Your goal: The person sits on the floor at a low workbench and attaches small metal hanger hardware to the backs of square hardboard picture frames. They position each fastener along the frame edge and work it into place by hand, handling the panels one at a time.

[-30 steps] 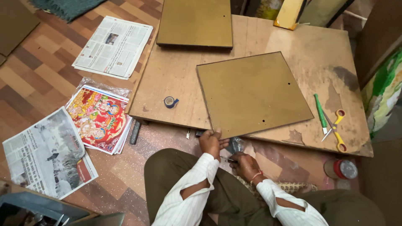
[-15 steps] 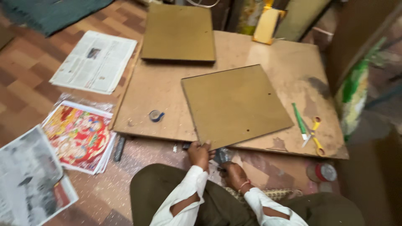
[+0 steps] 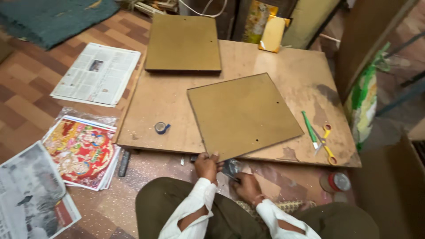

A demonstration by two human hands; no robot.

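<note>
Head view: left hand [image 3: 207, 164] fingers pinch the near corner of the board [image 3: 245, 116], which lies on the surface [image 3: 164, 102] at 6 o'clock; right hand [image 3: 246, 186] closed on a dark tool. Risk: thin grip, overhanging board may slide off

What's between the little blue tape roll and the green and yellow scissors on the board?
In the head view, the tilted brown square board lies between the blue tape roll and the scissors. The left hand grips its near corner.
</note>
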